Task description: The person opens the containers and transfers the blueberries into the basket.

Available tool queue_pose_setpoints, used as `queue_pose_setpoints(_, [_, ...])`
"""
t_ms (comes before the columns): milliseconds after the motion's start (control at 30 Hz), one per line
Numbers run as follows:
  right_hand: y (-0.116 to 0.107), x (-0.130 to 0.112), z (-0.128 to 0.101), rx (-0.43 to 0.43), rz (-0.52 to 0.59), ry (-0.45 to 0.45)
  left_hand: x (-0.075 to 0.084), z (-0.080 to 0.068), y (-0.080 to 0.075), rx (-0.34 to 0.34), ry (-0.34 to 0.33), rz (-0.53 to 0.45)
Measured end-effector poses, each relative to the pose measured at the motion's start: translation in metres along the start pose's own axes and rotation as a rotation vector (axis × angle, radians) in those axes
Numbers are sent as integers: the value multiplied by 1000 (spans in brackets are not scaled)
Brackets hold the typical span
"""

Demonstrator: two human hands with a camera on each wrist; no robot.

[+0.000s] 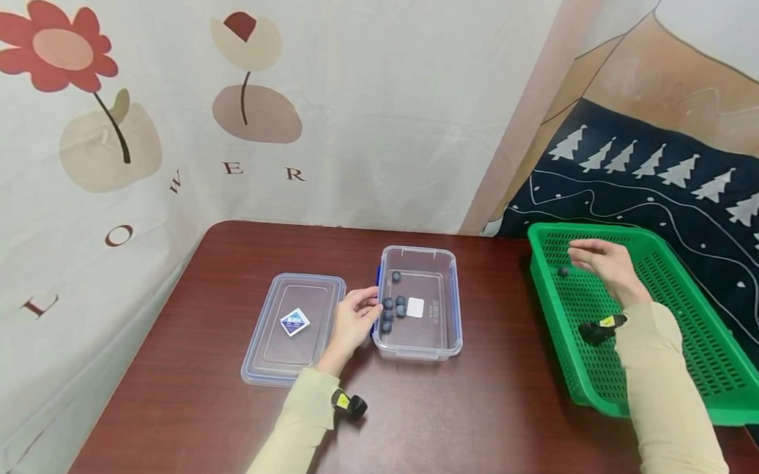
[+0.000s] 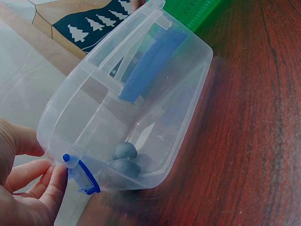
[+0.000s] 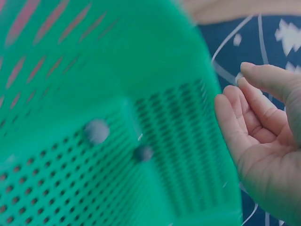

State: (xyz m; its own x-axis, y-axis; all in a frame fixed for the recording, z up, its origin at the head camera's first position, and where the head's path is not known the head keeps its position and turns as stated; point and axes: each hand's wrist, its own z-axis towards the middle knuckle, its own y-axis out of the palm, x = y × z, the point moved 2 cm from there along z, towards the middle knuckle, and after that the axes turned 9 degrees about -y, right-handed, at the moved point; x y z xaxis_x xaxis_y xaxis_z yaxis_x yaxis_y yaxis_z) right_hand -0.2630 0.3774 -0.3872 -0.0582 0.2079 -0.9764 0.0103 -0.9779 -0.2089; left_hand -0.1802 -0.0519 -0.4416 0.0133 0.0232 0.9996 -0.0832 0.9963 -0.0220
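My left hand [image 1: 351,323] holds the side of a clear plastic container [image 1: 434,344], thumb and fingers at its rim by the blue latch [image 2: 89,181]. Inside lie several small dark-blue balls [image 1: 396,276], blueberry-like, mostly along the left side. Over the far left part of a green perforated basket [image 1: 580,390] hovers my right hand [image 1: 609,268], its fingers loosely bent, thumb apart, with nothing visible in it. Below and left of it a dark ball [image 1: 563,272] shows; in the right wrist view two balls appear in the basket, one a blurred ball [image 3: 97,131].
A clear lid [image 1: 265,354] with a blue-and-white sticker lies left of the container on the brown table [image 1: 471,434]. A patterned cloth wall [image 1: 389,105] rises behind the table. The basket stands at the table's right side, by a dark tree-print cloth [image 1: 672,206].
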Motion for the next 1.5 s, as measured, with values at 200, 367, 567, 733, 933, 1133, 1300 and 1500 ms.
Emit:
queue_pose_setpoints(200, [21, -27, 6, -11, 5, -76, -1, 0, -1, -1, 6, -1])
queue_pose_setpoints(367, [41, -41, 8, -24, -19, -122, -2, 0, -1, 0, 6, 0])
queue_pose_setpoints(567, [67, -52, 13, -66, -60, -161, -2, -1, -1, 3, 0, 9])
queue_pose_setpoints(733, [97, -58, 19, -105, -43, -216, -2, -1, -1, 7, -1, 9])
queue_pose_setpoints(933, [132, -58, 24, -156, -40, -216, -1, -1, -2, 6, 1, 10])
queue_pose_setpoints(1133, [167, -56, 27, -189, -75, -191, -1, -1, -2, 2, 9, 18])
queue_pose_setpoints(1300, [196, -50, 25, -213, -118, -176, 1, -2, -1, -3, 5, 7])
queue_pose_setpoints(1500, [227, -39, 19, -236, -118, -134, 3, -2, 0, -2, 1, 3])
